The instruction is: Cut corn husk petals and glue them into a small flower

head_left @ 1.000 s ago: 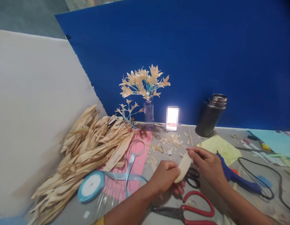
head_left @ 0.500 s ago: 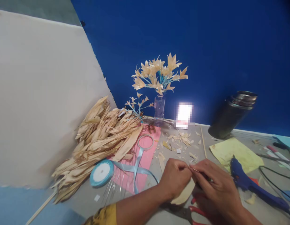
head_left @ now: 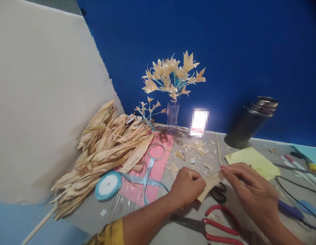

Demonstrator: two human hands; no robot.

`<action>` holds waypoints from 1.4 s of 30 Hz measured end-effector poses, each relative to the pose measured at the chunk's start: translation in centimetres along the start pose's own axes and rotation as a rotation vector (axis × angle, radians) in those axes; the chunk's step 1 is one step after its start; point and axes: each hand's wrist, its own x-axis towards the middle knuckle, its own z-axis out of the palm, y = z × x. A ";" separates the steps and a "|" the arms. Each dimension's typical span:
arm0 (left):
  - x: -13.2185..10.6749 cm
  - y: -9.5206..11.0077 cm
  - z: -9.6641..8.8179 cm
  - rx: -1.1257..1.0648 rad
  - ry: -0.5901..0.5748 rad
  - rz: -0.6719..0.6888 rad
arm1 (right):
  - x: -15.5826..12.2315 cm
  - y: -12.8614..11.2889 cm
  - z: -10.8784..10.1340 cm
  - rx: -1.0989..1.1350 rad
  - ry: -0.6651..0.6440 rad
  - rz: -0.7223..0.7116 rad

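Note:
My left hand (head_left: 188, 185) is closed on the lower end of a pale dried husk strip (head_left: 209, 186). The right hand (head_left: 246, 186) pinches the strip's upper end at its fingertips. Both hands hover just above the grey table (head_left: 173, 234), over small black scissors (head_left: 218, 194). Red-handled scissors (head_left: 211, 228) lie just in front of the hands.
A pile of dried husks (head_left: 104, 149) lies at the left beside a light blue ribbon spool (head_left: 108, 181) and pink paper (head_left: 154, 170). A vase of husk flowers (head_left: 173, 85) and a dark flask (head_left: 251, 122) stand at the back. A blue glue gun (head_left: 288, 209) with cable lies at right.
The hands were pressed together over the strip half a second ago; now the right hand has pulled away to the right, stretching the strip between them. The view shifted slightly.

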 end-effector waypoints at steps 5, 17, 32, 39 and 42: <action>0.3 0.4 -1.1 -0.138 -0.007 -0.060 | 0.3 0.0 0.1 0.067 0.025 0.190; 0.0 -0.1 -0.1 -0.083 -0.106 -0.061 | -0.1 1.3 1.0 -0.098 -0.175 -0.281; -1.6 0.8 -0.1 0.734 -0.019 0.224 | -0.4 1.7 1.5 -0.386 -0.439 -0.535; -1.4 1.4 -0.9 0.707 0.058 0.170 | 1.7 4.6 -0.4 -0.561 -0.292 -0.457; -1.4 1.4 -1.2 0.702 0.070 0.141 | 2.0 4.7 -1.1 -0.421 -0.188 -0.300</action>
